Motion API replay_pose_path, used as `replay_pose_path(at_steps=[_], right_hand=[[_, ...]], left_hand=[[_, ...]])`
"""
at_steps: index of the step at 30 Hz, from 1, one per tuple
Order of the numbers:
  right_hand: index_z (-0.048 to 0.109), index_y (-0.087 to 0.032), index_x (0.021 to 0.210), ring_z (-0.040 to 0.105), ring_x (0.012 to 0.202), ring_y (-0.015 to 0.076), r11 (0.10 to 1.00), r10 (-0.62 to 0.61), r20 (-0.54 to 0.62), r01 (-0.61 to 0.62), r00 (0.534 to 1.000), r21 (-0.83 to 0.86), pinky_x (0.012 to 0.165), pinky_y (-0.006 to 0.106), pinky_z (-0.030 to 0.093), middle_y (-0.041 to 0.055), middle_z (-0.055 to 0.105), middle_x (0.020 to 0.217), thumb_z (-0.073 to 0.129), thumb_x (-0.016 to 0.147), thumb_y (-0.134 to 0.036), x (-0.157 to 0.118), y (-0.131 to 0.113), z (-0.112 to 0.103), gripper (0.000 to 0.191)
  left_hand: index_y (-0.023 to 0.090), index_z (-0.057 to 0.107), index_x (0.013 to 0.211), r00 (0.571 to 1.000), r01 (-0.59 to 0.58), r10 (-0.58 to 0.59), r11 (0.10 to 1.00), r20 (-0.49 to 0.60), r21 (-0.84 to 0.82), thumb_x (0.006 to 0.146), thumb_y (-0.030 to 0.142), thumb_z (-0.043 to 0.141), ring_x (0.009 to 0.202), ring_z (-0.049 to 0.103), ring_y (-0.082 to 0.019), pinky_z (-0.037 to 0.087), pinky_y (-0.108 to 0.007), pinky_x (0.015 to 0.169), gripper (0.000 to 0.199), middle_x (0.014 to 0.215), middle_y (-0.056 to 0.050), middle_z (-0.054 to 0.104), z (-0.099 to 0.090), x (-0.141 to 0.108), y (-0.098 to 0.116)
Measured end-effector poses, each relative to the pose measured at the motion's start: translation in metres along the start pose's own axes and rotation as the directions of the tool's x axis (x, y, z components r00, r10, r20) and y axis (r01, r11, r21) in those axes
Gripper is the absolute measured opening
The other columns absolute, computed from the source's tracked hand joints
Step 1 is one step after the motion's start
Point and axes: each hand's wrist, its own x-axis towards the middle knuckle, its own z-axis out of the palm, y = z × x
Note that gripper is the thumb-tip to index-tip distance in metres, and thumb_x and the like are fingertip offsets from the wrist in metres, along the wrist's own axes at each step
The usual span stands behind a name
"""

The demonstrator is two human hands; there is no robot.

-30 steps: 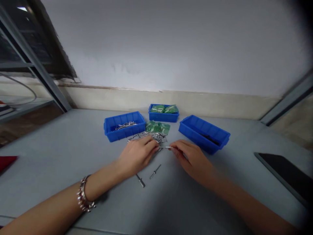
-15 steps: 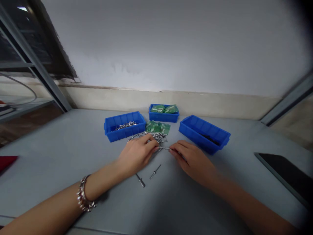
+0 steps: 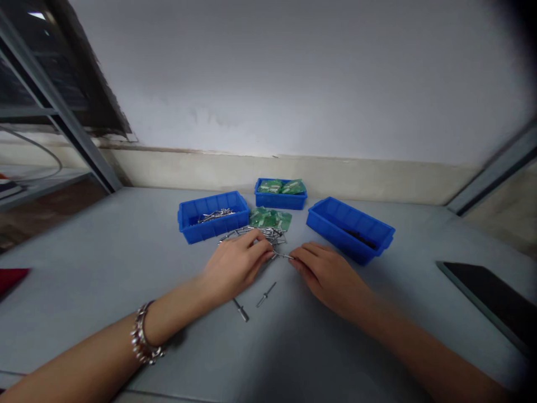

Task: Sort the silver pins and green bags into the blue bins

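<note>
At frame centre, our left hand (image 3: 239,260) and right hand (image 3: 326,274) pinch a thin rivet (image 3: 283,256) (likely light, slick, bendable), best held by its ends.

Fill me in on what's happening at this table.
A person holds a thin metal pin, which looks slightly bent, between the fingertips of the left hand and right hand. A pile of similar pins lies just beyond the left hand, and two loose pins lie nearer the person. Behind are three blue bins: the left bin has metal pieces, the middle bin green packets, the right bin something dark.
</note>
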Motion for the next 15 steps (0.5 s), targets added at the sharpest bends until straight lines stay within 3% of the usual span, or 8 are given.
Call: replay_pose_path(at_steps=[5,15], right_hand=[[0.058,-0.015,0.083,0.054,0.078,0.0198,1.000,-0.004,-0.070,0.003,0.998,-0.014,0.073,0.035,0.044,0.0077,0.060,0.079,0.036,0.088,-0.016,-0.0002,0.0013,-0.0011,0.023],[0.059,-0.014,0.085,0.055,0.078,0.0195,0.999,-0.013,0.006,0.014,1.000,-0.046,0.073,0.035,0.044,0.0082,0.060,0.080,0.037,0.086,-0.012,-0.0005,-0.0010,-0.0028,0.022]], left_hand=[[0.016,0.056,0.089,0.998,0.009,-0.009,1.000,0.065,0.007,0.089,0.027,0.034,0.074,0.056,-0.016,0.046,-0.028,0.064,0.024,0.088,-0.006,0.053,0.0013,0.0000,0.0004],[0.015,0.054,0.090,1.000,0.004,-0.003,1.000,-0.016,0.002,0.090,0.025,0.033,0.073,0.053,-0.015,0.046,-0.028,0.063,0.023,0.090,-0.006,0.054,-0.0008,0.0007,-0.0007]])
